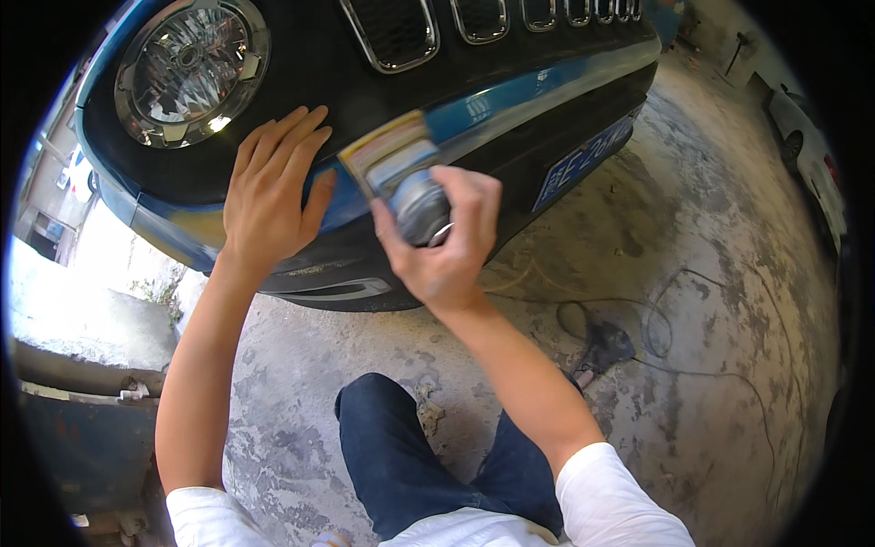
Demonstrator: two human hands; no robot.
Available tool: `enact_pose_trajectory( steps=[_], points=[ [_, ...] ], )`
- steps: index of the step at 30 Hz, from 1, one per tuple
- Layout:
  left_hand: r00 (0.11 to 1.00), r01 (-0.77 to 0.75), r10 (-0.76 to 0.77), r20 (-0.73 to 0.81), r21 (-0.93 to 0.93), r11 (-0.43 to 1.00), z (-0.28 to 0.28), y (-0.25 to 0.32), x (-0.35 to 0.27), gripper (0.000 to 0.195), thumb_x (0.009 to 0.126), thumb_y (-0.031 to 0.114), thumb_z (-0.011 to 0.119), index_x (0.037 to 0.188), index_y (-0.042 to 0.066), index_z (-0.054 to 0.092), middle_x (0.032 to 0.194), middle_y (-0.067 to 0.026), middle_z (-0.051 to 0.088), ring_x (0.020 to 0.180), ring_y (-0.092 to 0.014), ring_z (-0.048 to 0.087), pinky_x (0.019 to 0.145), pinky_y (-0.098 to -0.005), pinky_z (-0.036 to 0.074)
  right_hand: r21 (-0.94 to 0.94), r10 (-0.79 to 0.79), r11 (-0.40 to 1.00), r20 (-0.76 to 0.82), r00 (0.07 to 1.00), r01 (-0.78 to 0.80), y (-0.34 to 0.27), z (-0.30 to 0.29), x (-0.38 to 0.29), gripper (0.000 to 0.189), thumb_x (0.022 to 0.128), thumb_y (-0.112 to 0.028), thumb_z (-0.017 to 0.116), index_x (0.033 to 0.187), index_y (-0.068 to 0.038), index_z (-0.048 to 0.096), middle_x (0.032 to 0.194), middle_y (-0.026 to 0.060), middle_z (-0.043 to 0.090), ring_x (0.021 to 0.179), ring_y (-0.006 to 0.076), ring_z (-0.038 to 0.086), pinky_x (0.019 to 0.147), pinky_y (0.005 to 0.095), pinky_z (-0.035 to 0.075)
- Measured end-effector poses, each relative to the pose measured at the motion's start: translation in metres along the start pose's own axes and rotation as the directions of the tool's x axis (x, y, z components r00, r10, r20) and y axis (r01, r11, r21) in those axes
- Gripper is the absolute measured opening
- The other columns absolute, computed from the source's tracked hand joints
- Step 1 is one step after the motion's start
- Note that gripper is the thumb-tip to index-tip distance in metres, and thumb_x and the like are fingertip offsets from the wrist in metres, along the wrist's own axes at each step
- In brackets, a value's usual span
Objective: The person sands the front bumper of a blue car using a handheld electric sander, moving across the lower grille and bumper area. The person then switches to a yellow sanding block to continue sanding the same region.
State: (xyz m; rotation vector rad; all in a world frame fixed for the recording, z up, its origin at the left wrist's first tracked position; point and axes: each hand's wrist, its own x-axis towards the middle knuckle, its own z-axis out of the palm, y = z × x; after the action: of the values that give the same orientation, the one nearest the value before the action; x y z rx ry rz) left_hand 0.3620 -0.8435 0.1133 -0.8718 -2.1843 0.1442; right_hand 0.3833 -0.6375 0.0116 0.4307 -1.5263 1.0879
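Note:
My right hand grips a power sander, whose flat rectangular pad lies against the blue strip of the car's front bumper. The sander is slightly blurred. My left hand rests on the bumper to the left of it, palm down with the fingers spread, holding nothing. Just above my left hand is the round headlight with its chrome ring. The strip under it shows blue, whitish and yellowish patches. Whatever lies beneath the pad is hidden.
Chrome grille frames run along the top. A licence plate sits low on the bumper. Cables trail over the stained concrete floor by a dark object. A light-coloured car stands at the far right, a dark container at lower left.

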Motion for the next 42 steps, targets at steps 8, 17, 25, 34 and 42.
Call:
enact_pose_trajectory(
  steps=[8, 17, 25, 34, 42],
  points=[
    [0.995, -0.092, 0.092, 0.041, -0.010, 0.996, 0.000, 0.001, -0.004, 0.055, 0.089, 0.026, 0.078, 0.136, -0.001, 0.067, 0.149, -0.0169, 0.066, 0.142, -0.034, 0.059, 0.121, -0.0496, 0.043, -0.144, 0.249, 0.955, -0.082, 0.965, -0.259, 0.078, -0.034, 0.044, 0.057, 0.081, -0.024, 0.095, 0.123, -0.003, 0.063, 0.108, 0.0167, 0.061, 0.094, 0.0320, 0.065, 0.083, 0.0429, 0.056],
    [0.981, -0.054, 0.064, 0.184, -0.057, 0.997, -0.003, 0.007, 0.005, 0.070, 0.089, 0.028, 0.079, 0.148, -0.002, 0.056, 0.162, -0.0194, 0.053, 0.151, -0.037, 0.049, 0.126, -0.0520, 0.037, -0.211, 0.189, 0.971, 0.394, 0.899, -0.111, 0.022, -0.042, 0.055, 0.057, 0.080, -0.030, 0.092, 0.127, -0.013, 0.064, 0.107, 0.0162, 0.063, 0.083, 0.0397, 0.075, 0.070, 0.0506, 0.064],
    [0.951, -0.143, 0.124, 0.282, 0.049, 0.989, 0.008, 0.030, 0.026, 0.070, 0.097, 0.036, 0.073, 0.158, 0.008, 0.053, 0.169, -0.0174, 0.045, 0.159, -0.034, 0.040, 0.133, -0.0508, 0.029, -0.478, 0.449, 0.821, 0.203, 0.870, -0.312, 0.134, -0.093, 0.137, 0.060, 0.076, -0.031, 0.095, 0.125, -0.005, 0.073, 0.118, 0.0216, 0.076, 0.106, 0.0374, 0.076, 0.089, 0.0444, 0.061],
    [0.946, -0.103, 0.083, 0.314, 0.048, 0.994, 0.009, 0.032, 0.026, 0.066, 0.101, 0.035, 0.069, 0.158, 0.007, 0.053, 0.169, -0.0192, 0.046, 0.157, -0.036, 0.043, 0.131, -0.0542, 0.030, -0.301, 0.200, 0.951, 0.432, 0.880, -0.068, 0.070, -0.069, 0.097, 0.055, 0.076, -0.030, 0.094, 0.123, -0.011, 0.071, 0.108, 0.0178, 0.069, 0.093, 0.0425, 0.075, 0.079, 0.0497, 0.063],
    [0.947, -0.131, 0.115, 0.301, 0.031, 0.991, 0.009, 0.032, 0.028, 0.056, 0.107, 0.033, 0.059, 0.152, 0.000, 0.058, 0.163, -0.0269, 0.049, 0.153, -0.045, 0.046, 0.128, -0.0582, 0.034, -0.582, 0.569, 0.725, 0.203, 0.797, -0.370, 0.206, -0.118, 0.193, 0.060, 0.072, -0.033, 0.093, 0.124, -0.008, 0.075, 0.112, 0.0189, 0.081, 0.101, 0.0365, 0.079, 0.090, 0.0438, 0.062]
  ],
)
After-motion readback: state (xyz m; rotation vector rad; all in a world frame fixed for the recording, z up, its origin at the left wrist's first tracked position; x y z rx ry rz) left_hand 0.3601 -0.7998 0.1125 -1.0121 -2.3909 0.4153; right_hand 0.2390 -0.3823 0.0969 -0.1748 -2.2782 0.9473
